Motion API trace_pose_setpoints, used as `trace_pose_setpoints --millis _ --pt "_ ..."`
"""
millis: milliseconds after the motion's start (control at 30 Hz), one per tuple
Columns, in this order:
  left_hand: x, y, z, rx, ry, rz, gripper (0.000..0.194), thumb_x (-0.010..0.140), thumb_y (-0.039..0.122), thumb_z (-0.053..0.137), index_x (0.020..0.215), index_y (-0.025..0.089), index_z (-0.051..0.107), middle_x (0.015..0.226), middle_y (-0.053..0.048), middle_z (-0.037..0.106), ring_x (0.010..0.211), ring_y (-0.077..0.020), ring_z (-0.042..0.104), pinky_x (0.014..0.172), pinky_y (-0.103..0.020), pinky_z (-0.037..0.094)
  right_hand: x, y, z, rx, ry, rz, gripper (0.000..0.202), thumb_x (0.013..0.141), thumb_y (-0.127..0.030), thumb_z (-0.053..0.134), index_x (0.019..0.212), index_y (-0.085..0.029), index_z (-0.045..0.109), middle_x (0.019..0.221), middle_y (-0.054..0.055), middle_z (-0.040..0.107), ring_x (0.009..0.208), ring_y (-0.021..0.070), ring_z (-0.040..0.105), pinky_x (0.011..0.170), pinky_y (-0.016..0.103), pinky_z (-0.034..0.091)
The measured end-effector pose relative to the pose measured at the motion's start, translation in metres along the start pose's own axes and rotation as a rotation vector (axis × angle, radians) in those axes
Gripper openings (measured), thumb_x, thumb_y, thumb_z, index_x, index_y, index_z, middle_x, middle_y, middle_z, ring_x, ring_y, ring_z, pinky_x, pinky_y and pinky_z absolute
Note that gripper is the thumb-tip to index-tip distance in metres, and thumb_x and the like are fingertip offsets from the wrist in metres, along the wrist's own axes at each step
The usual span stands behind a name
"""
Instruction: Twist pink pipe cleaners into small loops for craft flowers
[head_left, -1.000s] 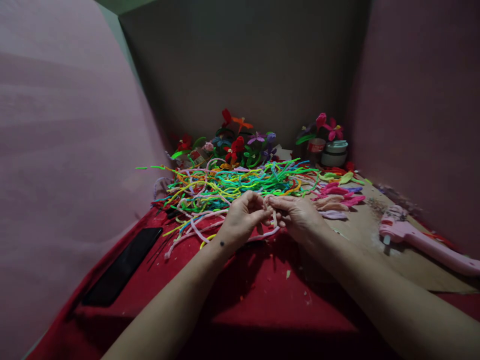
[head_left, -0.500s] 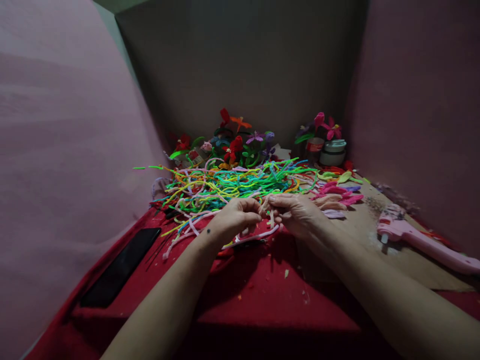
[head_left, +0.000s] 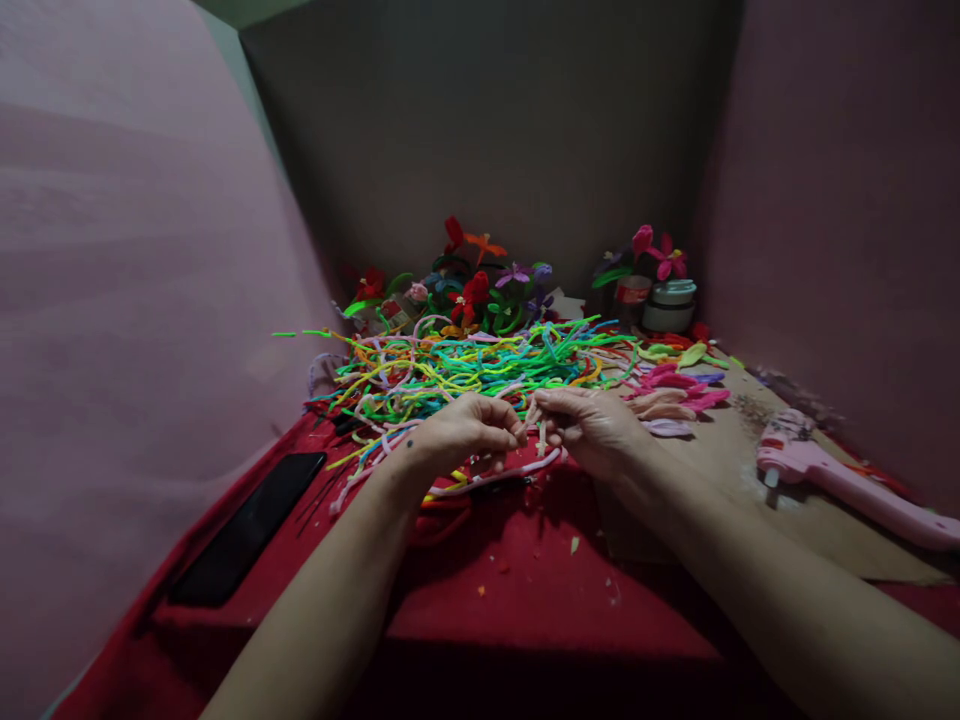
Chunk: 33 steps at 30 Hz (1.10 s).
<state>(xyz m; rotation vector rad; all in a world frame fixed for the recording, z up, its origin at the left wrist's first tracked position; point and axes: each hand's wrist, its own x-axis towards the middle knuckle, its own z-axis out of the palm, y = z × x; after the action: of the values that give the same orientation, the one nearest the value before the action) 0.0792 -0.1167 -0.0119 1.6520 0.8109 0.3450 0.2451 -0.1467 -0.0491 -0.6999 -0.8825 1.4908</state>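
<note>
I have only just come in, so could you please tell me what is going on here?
A person's right hand holds a pale fuzzy strip in a pinching grip, with the left hand close beside it; whether the left touches it is hard to tell. Behind the hands lies a tangled heap of colourful strips, with fuzzy flowers at the back. A glue gun lies on a board at the right, and a phone on red cloth at the left.
</note>
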Motion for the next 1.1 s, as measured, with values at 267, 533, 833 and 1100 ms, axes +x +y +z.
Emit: trace_pose_setpoints --millis 267,533,833,1100 --pt "0.006 -0.006 0.010 -0.373 -0.079 0.049 0.022 0.070 0.025 0.062 0.086 0.015 0.051 0.066 0.000 0.060 0.042 -0.0087 0.054 0.032 -0.017 0.042 0.000 0.002 0.000 -0.084 -0.017 -0.048 0.017 0.062 -0.027 0.066 0.056 -0.012 0.060 0.048 0.000 0.056 0.040 0.0081 0.046 0.040 0.021 0.033" --pt "0.007 -0.004 0.019 -0.185 0.079 0.153 0.021 0.072 0.032 0.060 0.073 0.012 0.053 0.053 0.003 0.053 0.036 -0.0043 0.048 0.034 -0.014 0.036 -0.002 -0.002 0.002 -0.137 0.075 -0.089 0.018 0.060 -0.025 0.067 0.052 -0.012 0.058 0.044 -0.002 0.051 0.036 0.0059 0.040 0.036 0.021 0.029" --pt "0.009 -0.007 0.015 -0.172 0.253 0.192 0.023 0.071 0.034 0.060 0.067 0.013 0.052 0.048 0.002 0.054 0.032 -0.0056 0.045 0.033 -0.016 0.033 -0.003 0.000 0.002 -0.155 0.004 -0.018 0.014 0.057 -0.023 0.070 0.062 -0.012 0.062 0.049 -0.003 0.053 0.040 0.0055 0.042 0.040 0.020 0.033" --pt "0.009 -0.005 0.013 -0.128 0.296 0.223 0.011 0.070 0.022 0.056 0.066 0.014 0.050 0.050 0.003 0.055 0.031 -0.0068 0.046 0.029 -0.017 0.035 -0.006 0.000 0.004 -0.200 -0.019 -0.041 0.020 0.058 -0.027 0.072 0.062 -0.013 0.060 0.054 -0.001 0.059 0.040 0.0076 0.049 0.038 0.020 0.042"
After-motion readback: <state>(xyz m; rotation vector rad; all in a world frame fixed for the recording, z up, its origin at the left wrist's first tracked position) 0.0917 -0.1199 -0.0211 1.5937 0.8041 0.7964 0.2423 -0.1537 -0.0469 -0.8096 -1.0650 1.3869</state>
